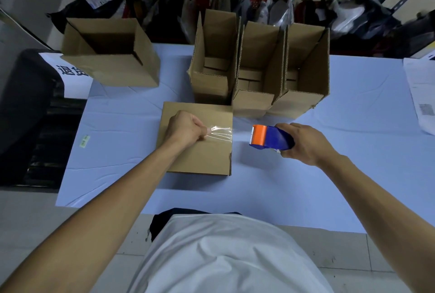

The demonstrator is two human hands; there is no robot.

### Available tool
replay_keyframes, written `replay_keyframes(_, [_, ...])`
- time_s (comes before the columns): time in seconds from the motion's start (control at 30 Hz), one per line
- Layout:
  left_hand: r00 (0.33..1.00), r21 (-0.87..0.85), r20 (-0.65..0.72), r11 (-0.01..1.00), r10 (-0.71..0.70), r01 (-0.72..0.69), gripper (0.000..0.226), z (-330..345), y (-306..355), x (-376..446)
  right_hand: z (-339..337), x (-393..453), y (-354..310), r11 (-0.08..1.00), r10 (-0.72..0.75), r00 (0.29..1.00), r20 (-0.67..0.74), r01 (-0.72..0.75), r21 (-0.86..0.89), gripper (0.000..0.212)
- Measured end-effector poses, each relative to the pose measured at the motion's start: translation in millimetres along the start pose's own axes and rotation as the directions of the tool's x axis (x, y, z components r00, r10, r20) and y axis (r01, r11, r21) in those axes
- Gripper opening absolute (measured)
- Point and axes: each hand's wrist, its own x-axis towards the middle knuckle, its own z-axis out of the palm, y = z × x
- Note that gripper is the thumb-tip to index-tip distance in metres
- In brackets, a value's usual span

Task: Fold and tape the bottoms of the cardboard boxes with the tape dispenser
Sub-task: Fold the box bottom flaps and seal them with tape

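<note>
Pressing down on a strip of clear tape (pixel 220 133), the left hand (pixel 186 129) rests as a loose fist on the closed bottom of a cardboard box (pixel 197 151) that lies flaps-down near the middle of the pale blue worktop (pixel 353 151). The tape runs from under the thumb to the box's right edge and looks to stretch on across the gap toward the tape dispenser (pixel 270 137), though there it is too faint to be sure. The right hand (pixel 303 143) is wrapped around the dispenser's blue body, its orange toothed end pointing left at the box, held just beside the box and above the worktop. Behind the taped box stand three open boxes (pixel 259 66) pressed side by side, flaps up, the nearest ones touching its far edge. A fourth open box (pixel 110 52) sits apart at the far left corner of the worktop. Printed papers (pixel 421 95) lie at the right edge.
</note>
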Motion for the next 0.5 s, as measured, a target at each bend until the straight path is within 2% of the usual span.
replay_keyframes(0.1, [0.995,0.256,-0.048,0.964,0.083,-0.068,0.031,0.4,2.5,-3.2,2.1,5.0,-5.4,0.999,0.005,0.999,0.037,-0.004,-0.044,0.071])
replay_keyframes(0.17, [0.989,0.456,-0.092,0.888,0.113,-0.059,0.044,-1.5,2.7,-2.4,4.2,9.7,-10.5,0.998,0.013,0.998,0.058,-0.009,-0.068,0.07])
replay_keyframes(0.2, [0.986,0.505,-0.082,0.859,0.143,-0.082,0.042,-1.9,4.1,-2.3,5.1,11.9,-13.1,0.997,0.015,0.998,0.067,-0.01,-0.071,0.07])
replay_keyframes(0.27, [0.95,0.514,0.036,0.809,0.312,-0.285,0.023,2.5,5.9,-0.5,6.7,15.9,-19.0,0.997,0.016,0.997,0.078,-0.011,-0.073,0.068])
replay_keyframes(0.3, [0.901,0.493,0.147,0.759,0.409,-0.425,0.031,6.5,6.1,0.5,7.9,17.9,-22.8,0.998,0.018,0.996,0.088,-0.012,-0.068,0.068])
replay_keyframes(0.37, [0.783,0.452,0.386,0.64,0.488,-0.621,0.069,16.7,5.9,-0.7,12.2,24.6,-32.2,0.999,0.047,0.99,0.13,-0.046,-0.011,0.064])
replay_keyframes(0.4, [0.763,0.449,0.439,0.619,0.474,-0.644,0.07,19.8,5.5,0.1,13.6,29.3,-38.0,0.994,0.091,0.981,0.169,-0.099,0.038,0.058])
replay_keyframes(0.5, [0.787,0.406,0.447,0.688,0.425,-0.602,0.036,21.7,5.6,-1.4,11.9,45.4,-46.8,0.932,0.279,0.89,0.36,-0.341,0.123,0.039])
